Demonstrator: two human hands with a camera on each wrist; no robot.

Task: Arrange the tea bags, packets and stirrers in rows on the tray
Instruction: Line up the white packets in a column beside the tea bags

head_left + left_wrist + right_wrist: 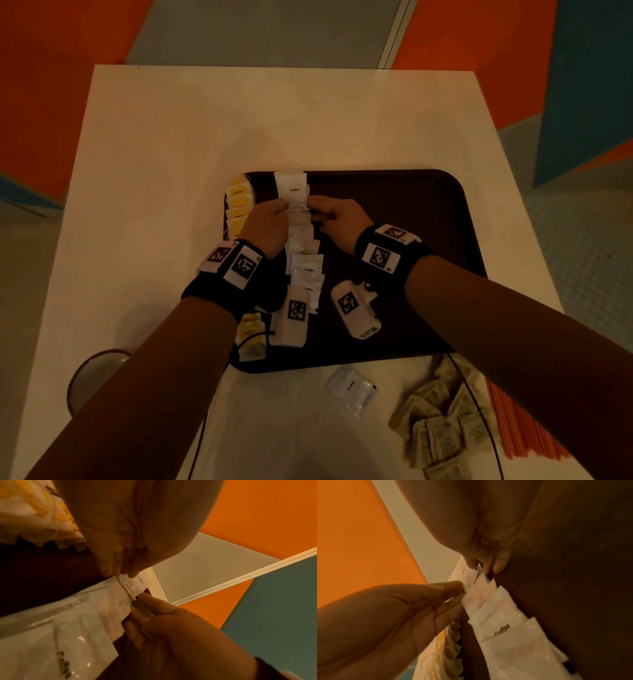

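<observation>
Tray [394, 219]: dark, rounded corners, lying on the white desk [171, 154]. Its near edge sits well back from the desk's near edge; its right half is bare and offers open room.

Tea bags [238, 205]: yellow, one overlapping row along the tray's left edge, partly covered by the left forearm; print unreadable.

Coffee packets [305, 246]: white, one overlapping row just right of the tea bags, running from the tray's far rim toward the near side. The farthest packet [291, 186] reaches the far rim.

Left hand [269, 222]: fingers straight, tips [132, 573] pressing the left edge of the packet row near its far end. The grip is spread rather than pinching.

Right hand [337, 216]: fingertips [498, 566] set against the right edge of the same row, opposite the left hand. Fingers look extended, though whether any curl round a packet cannot be told.

Loose coffee packet [351, 390]: on the desk, just off the tray's near edge.

Brown packets [438, 425]: heaped on the desk at near right, partly under the right forearm and crossed by a black cable [479, 404].

Stirrers [520, 425]: orange bundle at the desk's right edge, mostly hidden by the right forearm.

Round red-rimmed object [96, 373]: beyond the desk's left edge, cut off by the left arm; identity unclear.

Wrist views: blurred, dim and close.
</observation>
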